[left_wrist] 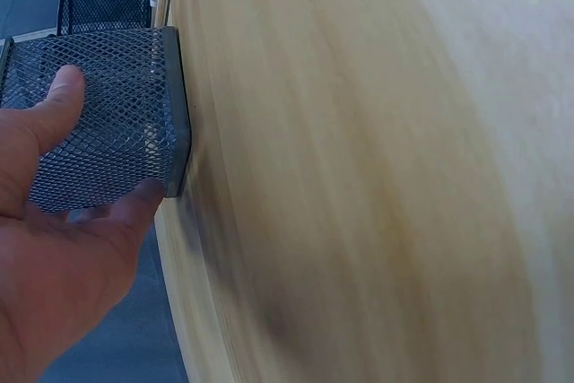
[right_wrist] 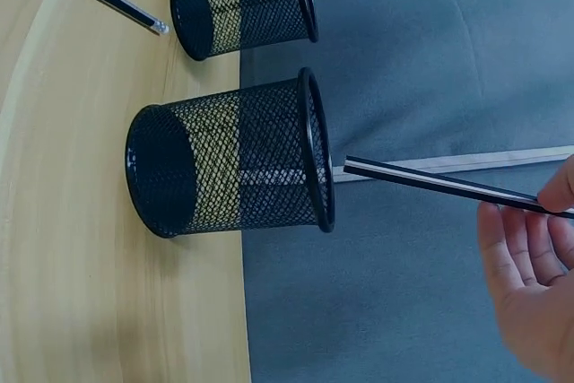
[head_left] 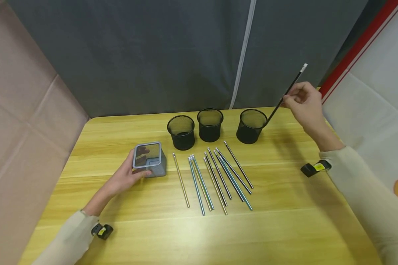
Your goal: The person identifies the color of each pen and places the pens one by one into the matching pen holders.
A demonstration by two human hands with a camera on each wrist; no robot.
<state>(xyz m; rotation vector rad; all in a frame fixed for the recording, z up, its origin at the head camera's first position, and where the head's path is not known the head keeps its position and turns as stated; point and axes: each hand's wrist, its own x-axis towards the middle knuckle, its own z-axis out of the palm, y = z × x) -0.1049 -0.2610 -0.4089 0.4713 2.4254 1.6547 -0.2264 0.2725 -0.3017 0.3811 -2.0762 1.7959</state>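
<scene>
My right hand point(head_left: 304, 105) pinches a black pencil point(head_left: 290, 85) between thumb and fingers, its white eraser end pointing up. In the right wrist view the pencil's lower end stops just outside the mouth of the right-hand round black mesh cup point(right_wrist: 229, 163). My left hand point(head_left: 127, 175) grips a grey square mesh pencil holder point(head_left: 157, 169) round its side, thumb at the front. The holder stands upright left of the other cups, and its inside looks bare. Several gold, blue and black pencils point(head_left: 199, 184) lie side by side in the middle of the table point(head_left: 136, 235).
Two more round black mesh cups, a left one point(head_left: 183, 141) and a middle one point(head_left: 210, 132), stand upright behind the pencils. A dark grey curtain point(head_left: 152, 55) hangs along the table's back edge. Pale cloth walls flank both sides.
</scene>
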